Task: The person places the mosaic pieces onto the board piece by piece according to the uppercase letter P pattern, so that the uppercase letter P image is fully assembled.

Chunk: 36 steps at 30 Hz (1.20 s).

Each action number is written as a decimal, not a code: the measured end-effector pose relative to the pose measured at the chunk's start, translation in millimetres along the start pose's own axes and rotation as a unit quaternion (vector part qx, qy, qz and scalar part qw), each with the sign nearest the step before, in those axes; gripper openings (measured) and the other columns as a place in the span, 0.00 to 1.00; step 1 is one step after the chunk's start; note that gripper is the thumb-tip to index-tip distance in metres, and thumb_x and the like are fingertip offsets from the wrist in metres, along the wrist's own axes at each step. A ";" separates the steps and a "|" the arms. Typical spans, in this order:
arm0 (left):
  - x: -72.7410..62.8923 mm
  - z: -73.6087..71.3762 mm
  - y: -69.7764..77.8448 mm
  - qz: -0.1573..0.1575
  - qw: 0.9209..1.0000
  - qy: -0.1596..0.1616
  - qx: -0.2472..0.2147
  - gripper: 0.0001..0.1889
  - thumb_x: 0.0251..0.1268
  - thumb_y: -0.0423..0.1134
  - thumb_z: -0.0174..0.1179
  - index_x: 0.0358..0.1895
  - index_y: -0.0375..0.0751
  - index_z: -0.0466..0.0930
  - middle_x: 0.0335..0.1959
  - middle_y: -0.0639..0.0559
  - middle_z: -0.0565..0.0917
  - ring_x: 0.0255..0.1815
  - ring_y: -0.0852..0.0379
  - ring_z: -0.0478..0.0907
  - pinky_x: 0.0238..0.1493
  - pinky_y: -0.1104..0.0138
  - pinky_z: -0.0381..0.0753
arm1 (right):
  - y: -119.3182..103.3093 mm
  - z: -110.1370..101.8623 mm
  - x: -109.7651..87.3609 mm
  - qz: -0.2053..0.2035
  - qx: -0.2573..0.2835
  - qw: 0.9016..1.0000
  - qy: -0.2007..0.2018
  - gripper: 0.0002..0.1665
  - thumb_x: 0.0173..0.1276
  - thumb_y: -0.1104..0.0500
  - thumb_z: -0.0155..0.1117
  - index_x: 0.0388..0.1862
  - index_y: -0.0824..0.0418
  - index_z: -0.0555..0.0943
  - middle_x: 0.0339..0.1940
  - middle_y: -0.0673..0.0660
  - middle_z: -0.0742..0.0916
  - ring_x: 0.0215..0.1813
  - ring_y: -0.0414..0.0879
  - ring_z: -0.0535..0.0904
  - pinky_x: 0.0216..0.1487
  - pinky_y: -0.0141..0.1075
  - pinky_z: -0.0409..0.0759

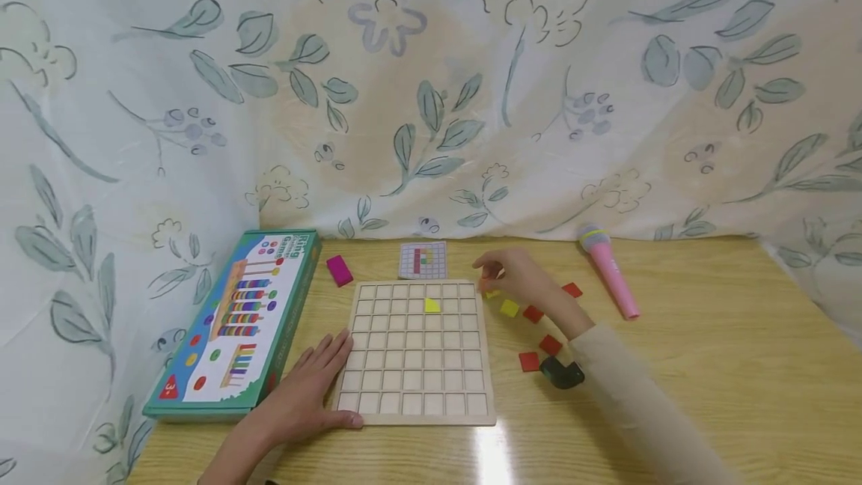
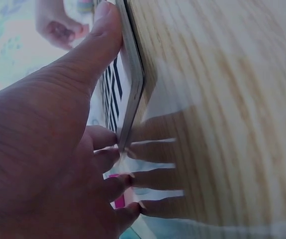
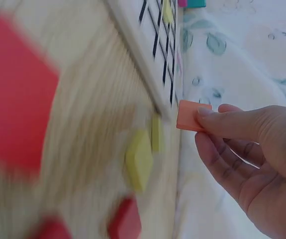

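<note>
A square wooden grid board point(image 1: 411, 339) lies flat on the table, with one yellow tile point(image 1: 432, 306) in a cell near its far side. My left hand point(image 1: 299, 403) rests at the board's left edge, fingers extended and thumb at the near corner. Between the thumb and fingers of my right hand point(image 3: 252, 144) an orange square tile point(image 3: 187, 115) is pinched, held above the board's far right corner. Below that hand, yellow tiles point(image 1: 509, 308) lie just right of the board. Several red tiles point(image 1: 529, 361) are scattered further along that side.
A small pattern card point(image 1: 437, 263) lies behind the board, a magenta block point(image 1: 340, 271) left of it. To the left is a ring game box point(image 1: 236, 320). A pink toy microphone point(image 1: 616, 279) and a black curved object point(image 1: 562, 373) are on the right.
</note>
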<state>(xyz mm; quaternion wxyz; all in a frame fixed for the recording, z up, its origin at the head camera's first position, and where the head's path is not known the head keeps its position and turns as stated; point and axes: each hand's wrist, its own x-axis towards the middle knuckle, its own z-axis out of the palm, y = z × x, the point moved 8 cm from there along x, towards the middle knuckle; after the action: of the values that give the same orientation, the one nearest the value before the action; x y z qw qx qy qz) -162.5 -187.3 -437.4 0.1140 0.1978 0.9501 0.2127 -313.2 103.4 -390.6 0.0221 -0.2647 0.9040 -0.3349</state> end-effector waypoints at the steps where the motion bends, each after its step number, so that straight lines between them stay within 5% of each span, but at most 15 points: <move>1: 0.3 0.2 0.0 0.000 1.000 -0.002 0.001 0.63 0.46 0.75 0.61 0.78 0.35 0.49 0.79 0.42 0.49 0.78 0.35 0.44 0.74 0.40 0.47 | -3.2 3.4 1.8 0.001 0.006 1.000 -0.003 0.20 0.58 0.68 0.73 0.50 0.68 0.84 0.32 0.53 0.85 0.39 0.46 0.80 0.40 0.37 0.81; 20: 1.4 -0.9 -0.2 -0.003 1.000 0.002 -0.002 0.62 0.47 0.74 0.62 0.78 0.35 0.50 0.79 0.42 0.50 0.78 0.35 0.45 0.74 0.40 0.47 | -82.6 75.0 35.4 -0.062 0.057 0.994 -0.069 0.18 0.61 0.67 0.72 0.51 0.68 0.83 0.33 0.53 0.85 0.38 0.43 0.79 0.39 0.30 0.79; 36: 2.2 0.7 -1.5 -0.010 1.000 -0.010 -0.007 0.61 0.48 0.73 0.62 0.78 0.37 0.49 0.80 0.43 0.49 0.78 0.36 0.44 0.75 0.41 0.46 | -76.5 84.3 40.2 -0.028 0.030 0.996 -0.074 0.16 0.62 0.70 0.69 0.50 0.66 0.84 0.37 0.52 0.85 0.40 0.42 0.79 0.44 0.33 0.80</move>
<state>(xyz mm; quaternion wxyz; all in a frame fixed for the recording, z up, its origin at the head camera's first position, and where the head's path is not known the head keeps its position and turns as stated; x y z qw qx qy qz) -164.7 -187.3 -439.0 0.1272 0.1895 0.9494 0.2160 -293.9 -15.1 -403.2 0.0871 -0.3132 0.8816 -0.3422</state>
